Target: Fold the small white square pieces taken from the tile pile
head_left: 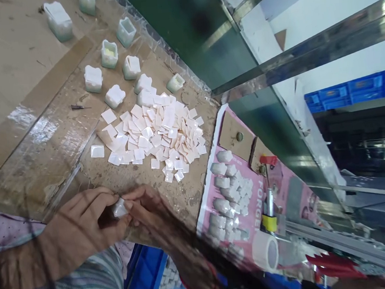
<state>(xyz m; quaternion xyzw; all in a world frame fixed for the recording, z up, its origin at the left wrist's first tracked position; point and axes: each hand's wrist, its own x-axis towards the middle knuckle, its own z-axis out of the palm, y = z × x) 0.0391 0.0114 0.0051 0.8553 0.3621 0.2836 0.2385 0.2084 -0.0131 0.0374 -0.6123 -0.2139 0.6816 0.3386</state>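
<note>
My left hand (87, 218) and my right hand (147, 209) meet at the near edge of the cardboard-covered bench. Between their fingertips is a small shiny white block (119, 209), pinched from both sides; the fingers cover much of it. Just beyond the hands lies a heap of thin pale-pink square pieces (157, 134). One square piece (97, 151) rests apart at the heap's left. Behind the heap stand several small whitish-green cups (109, 55), some topped or filled with white or yellowish material.
On a pink sheet (257, 202) at right sit rows of white blocks (221, 182), a tape roll (267, 251) and a yellow-banded tool (269, 219). A thin needle-like tip (79, 107) lies on the cardboard. Below the bench is a blue crate (147, 276). A green panel (188, 31) borders the back.
</note>
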